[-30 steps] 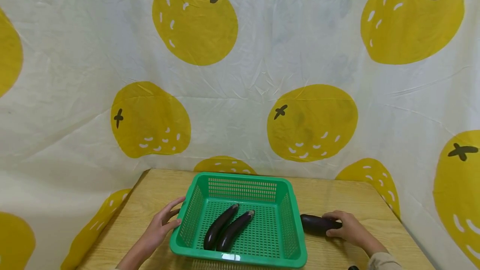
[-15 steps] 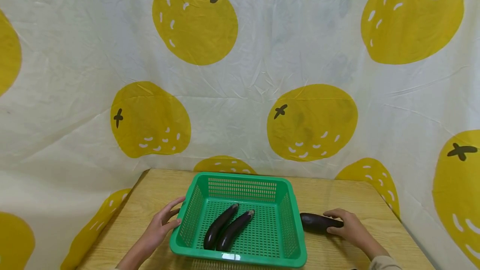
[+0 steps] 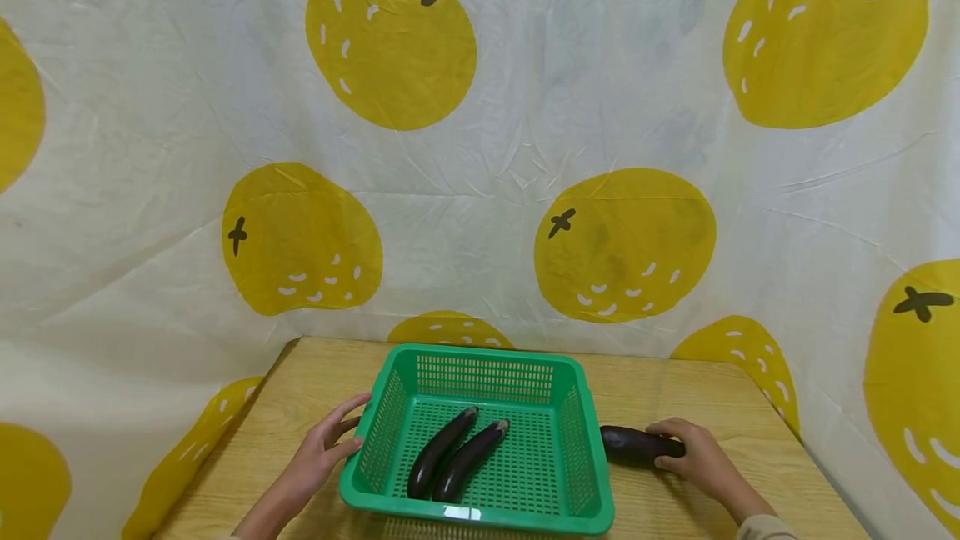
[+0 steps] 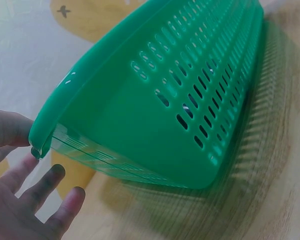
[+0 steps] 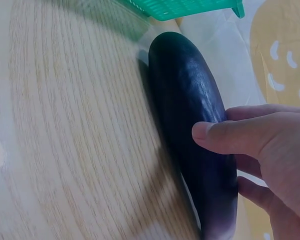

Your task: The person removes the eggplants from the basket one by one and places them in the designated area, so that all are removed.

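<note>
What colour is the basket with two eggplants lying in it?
The basket is green; the head view shows it best.

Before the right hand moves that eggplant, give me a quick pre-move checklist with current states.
1. Right hand on held eggplant: ok, thumb and fingers on opposite sides.
2. Left hand at green basket: ok, thumb and finger pinch its rim.
3. Room inside: ok, two eggplants lie side by side left of centre, floor to their right is bare.
4. Held eggplant above rim height: not ok, it is low at the table, right of the basket.
5. Its hand-side end: cannot tell, hidden or cut off.
</note>
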